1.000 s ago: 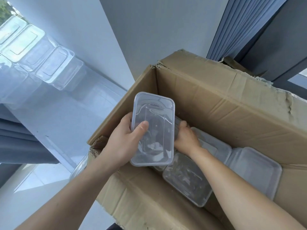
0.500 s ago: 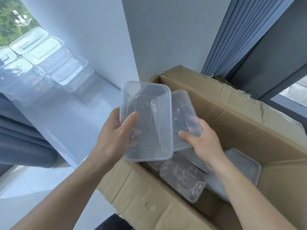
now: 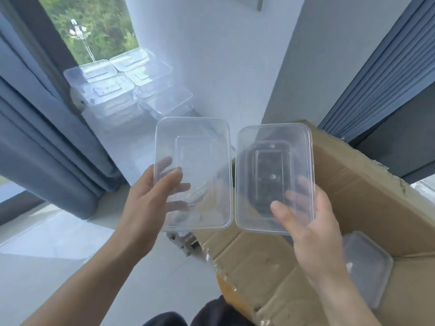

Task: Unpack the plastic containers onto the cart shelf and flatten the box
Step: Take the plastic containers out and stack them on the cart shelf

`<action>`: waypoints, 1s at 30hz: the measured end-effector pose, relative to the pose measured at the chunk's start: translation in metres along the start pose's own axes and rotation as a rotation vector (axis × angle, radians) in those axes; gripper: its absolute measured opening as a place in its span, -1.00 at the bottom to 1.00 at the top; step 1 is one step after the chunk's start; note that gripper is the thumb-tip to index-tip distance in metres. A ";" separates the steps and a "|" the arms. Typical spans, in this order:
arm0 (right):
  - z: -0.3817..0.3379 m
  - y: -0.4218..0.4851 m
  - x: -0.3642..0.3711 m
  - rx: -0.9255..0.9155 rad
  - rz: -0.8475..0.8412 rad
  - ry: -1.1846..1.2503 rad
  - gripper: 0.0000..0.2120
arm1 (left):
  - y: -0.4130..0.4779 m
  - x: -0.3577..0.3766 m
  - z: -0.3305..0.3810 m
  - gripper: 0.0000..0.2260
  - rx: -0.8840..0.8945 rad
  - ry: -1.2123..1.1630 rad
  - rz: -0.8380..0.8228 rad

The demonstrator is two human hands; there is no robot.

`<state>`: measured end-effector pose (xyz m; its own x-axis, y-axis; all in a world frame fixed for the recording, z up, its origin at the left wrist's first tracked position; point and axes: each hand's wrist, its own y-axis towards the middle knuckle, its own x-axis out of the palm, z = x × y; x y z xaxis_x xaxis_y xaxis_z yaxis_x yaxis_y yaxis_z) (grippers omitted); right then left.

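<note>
My left hand [image 3: 146,203] grips a clear rectangular plastic container [image 3: 202,161] by its near left edge, thumb on top and fingers showing through beneath. My right hand [image 3: 308,222] holds a second clear container [image 3: 266,161] at its near right corner in the same way. Both are lifted side by side in front of me, above the near left corner of the open cardboard box [image 3: 270,260]. One more clear container [image 3: 367,267] lies inside the box at the right. Several clear containers [image 3: 131,88] stand in a cluster on the white shelf [image 3: 131,147] ahead at the left.
Blue-grey curtains [image 3: 47,142] hang at the left of the shelf and more [image 3: 376,74] at the right behind the box. A white wall [image 3: 211,55] rises behind the shelf. A window [image 3: 94,27] shows greenery at the upper left. Pale floor [image 3: 58,267] lies below.
Both hands have risen out of the box, each with a container. My right hand's container now sits clear of the box beside the left one. The view has swung left toward the shelf.
</note>
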<state>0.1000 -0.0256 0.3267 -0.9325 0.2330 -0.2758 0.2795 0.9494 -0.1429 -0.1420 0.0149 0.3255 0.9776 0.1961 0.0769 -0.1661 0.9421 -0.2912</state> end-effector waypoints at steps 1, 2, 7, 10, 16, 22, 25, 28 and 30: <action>-0.003 -0.009 0.014 -0.016 -0.019 -0.011 -0.31 | -0.005 -0.019 -0.003 -0.58 -0.006 -0.018 0.022; -0.007 -0.018 0.029 -0.036 -0.040 -0.024 -0.29 | -0.011 -0.039 -0.005 -0.58 -0.010 -0.029 0.042; -0.024 -0.070 0.111 -0.106 -0.165 0.009 -0.37 | -0.050 -0.147 -0.005 -0.57 0.012 -0.013 0.112; -0.032 -0.097 0.160 -0.101 -0.297 0.047 -0.41 | -0.078 -0.208 -0.004 -0.63 0.018 -0.048 0.216; -0.051 -0.133 0.239 -0.124 -0.439 0.074 -0.31 | -0.113 -0.295 -0.008 -0.84 -0.008 -0.137 0.428; -0.067 -0.124 0.279 -0.127 -0.526 0.057 -0.33 | -0.100 -0.325 0.000 -0.85 0.004 -0.158 0.497; -0.076 -0.105 0.302 -0.138 -0.565 0.047 -0.33 | -0.086 -0.338 0.004 -0.77 0.021 -0.158 0.539; -0.090 -0.086 0.326 -0.138 -0.600 0.050 -0.33 | -0.070 -0.348 0.015 -0.58 0.031 -0.160 0.565; -0.098 -0.070 0.342 -0.150 -0.617 0.040 -0.34 | -0.056 -0.354 0.021 -0.57 0.041 -0.153 0.592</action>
<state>-0.2606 0.0078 0.3353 -0.9203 -0.3617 -0.1488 -0.3446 0.9298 -0.1292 -0.4816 -0.1013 0.3348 0.6887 0.7233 0.0497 -0.6831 0.6703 -0.2899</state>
